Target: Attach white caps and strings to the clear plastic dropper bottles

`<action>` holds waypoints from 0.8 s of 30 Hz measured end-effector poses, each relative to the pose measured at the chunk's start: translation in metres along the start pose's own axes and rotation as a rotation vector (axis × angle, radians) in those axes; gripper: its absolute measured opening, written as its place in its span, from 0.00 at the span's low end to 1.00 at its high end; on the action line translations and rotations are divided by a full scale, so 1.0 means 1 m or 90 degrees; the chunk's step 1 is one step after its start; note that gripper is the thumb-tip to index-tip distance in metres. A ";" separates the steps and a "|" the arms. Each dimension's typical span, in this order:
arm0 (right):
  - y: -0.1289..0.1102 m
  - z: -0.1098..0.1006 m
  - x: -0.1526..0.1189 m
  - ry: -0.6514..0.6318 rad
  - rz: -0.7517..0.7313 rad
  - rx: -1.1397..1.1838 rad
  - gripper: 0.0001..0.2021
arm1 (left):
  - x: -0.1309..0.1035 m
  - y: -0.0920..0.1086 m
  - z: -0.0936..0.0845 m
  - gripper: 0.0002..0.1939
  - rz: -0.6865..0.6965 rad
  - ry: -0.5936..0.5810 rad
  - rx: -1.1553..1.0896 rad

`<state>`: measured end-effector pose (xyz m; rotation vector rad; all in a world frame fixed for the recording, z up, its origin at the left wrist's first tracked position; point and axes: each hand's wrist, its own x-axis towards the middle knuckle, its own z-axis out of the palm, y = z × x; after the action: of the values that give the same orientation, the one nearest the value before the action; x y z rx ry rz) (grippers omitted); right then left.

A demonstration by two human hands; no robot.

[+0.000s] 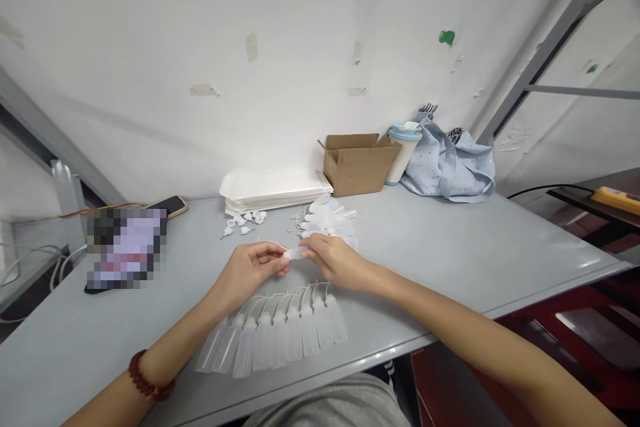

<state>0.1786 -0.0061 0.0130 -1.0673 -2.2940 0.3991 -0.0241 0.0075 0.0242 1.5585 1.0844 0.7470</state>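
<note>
Between my hands, over the middle of the table, is a small translucent plastic bottle [296, 253]. My left hand [255, 270] pinches its cap end at the left. The fingers of my right hand [337, 261] are closed round the other end and hide part of it. Nearer to me, below both hands, several similar bottles [278, 335] lie side by side in a fanned row, with thin curved tubes at their tops. Behind my right hand sits a pile of more translucent bottles [327, 213]. Several small white caps [245, 220] lie loose beyond my left hand.
A stack of white flat sheets or packets [275, 192] lies by the wall. Right of it stand an open cardboard box [361, 170], a lidded cup [401, 157] and a light blue cloth bag [447, 167]. A phone [173, 205] and a pixelated item [127, 250] are at left.
</note>
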 end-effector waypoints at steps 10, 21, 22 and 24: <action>-0.007 -0.011 0.005 -0.030 0.133 0.252 0.14 | -0.008 0.006 0.005 0.08 0.188 0.100 0.118; -0.008 -0.008 0.004 0.001 0.060 0.217 0.13 | -0.006 0.001 0.000 0.13 0.158 -0.022 0.196; -0.007 -0.008 0.005 -0.012 0.079 0.237 0.13 | -0.006 -0.001 0.001 0.11 0.234 0.017 0.243; -0.004 -0.008 0.005 -0.030 0.107 0.273 0.14 | -0.008 -0.006 0.003 0.10 0.355 0.073 0.310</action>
<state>0.1785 -0.0048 0.0232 -1.0348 -2.0319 0.9430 -0.0258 -0.0012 0.0185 2.3096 0.9609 0.9988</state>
